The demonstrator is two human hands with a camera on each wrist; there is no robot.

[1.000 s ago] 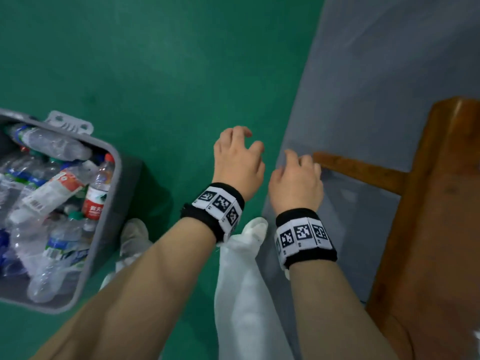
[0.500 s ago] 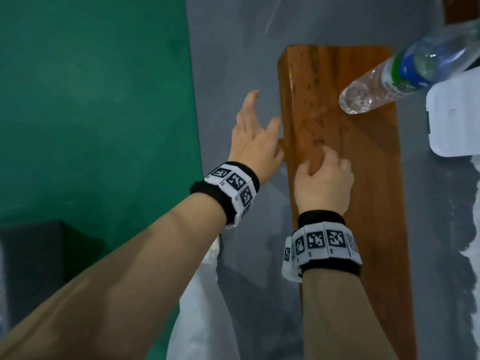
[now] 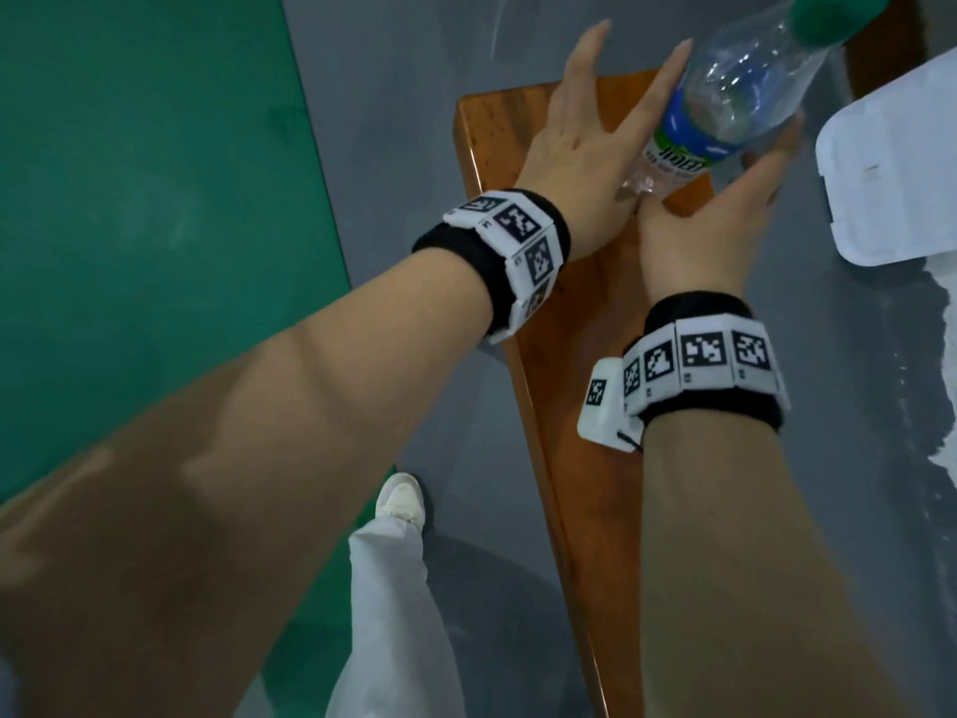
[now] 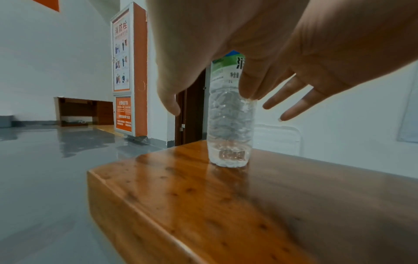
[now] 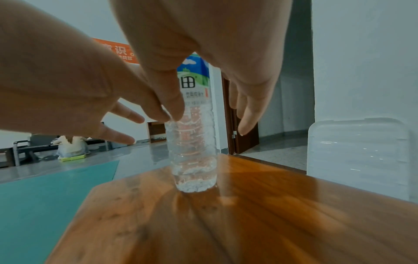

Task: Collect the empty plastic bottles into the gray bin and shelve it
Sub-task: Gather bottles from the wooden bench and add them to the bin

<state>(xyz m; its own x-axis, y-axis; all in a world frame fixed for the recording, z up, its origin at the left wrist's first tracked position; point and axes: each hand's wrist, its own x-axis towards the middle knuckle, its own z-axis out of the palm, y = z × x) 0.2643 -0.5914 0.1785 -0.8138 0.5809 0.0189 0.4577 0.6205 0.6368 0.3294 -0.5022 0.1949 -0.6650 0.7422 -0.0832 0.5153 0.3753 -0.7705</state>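
Observation:
A clear, empty plastic bottle (image 3: 745, 90) with a green cap and a blue-green label stands upright near the end of a wooden bench (image 3: 564, 406). My left hand (image 3: 585, 147) reaches to its left side with straight, spread fingers, and one fingertip touches the bottle (image 4: 230, 125). My right hand (image 3: 725, 220) comes in from the right, also with straight fingers. In the right wrist view its thumb touches the bottle (image 5: 194, 151) and its other fingers stand just off the far side. Neither hand is wrapped round it. The gray bin is out of view.
A white plastic lid or box (image 3: 890, 163) leans beside the bench on the right. Gray floor surrounds the bench, with a green mat (image 3: 155, 199) on the left. My white trouser leg and shoe (image 3: 399, 500) are below. A wall cabinet and a dark door stand behind.
The view swung away from the bin of bottles to the bench. Both hands moved forward to the upright bottle, and their fingers went from loosely curled to straight.

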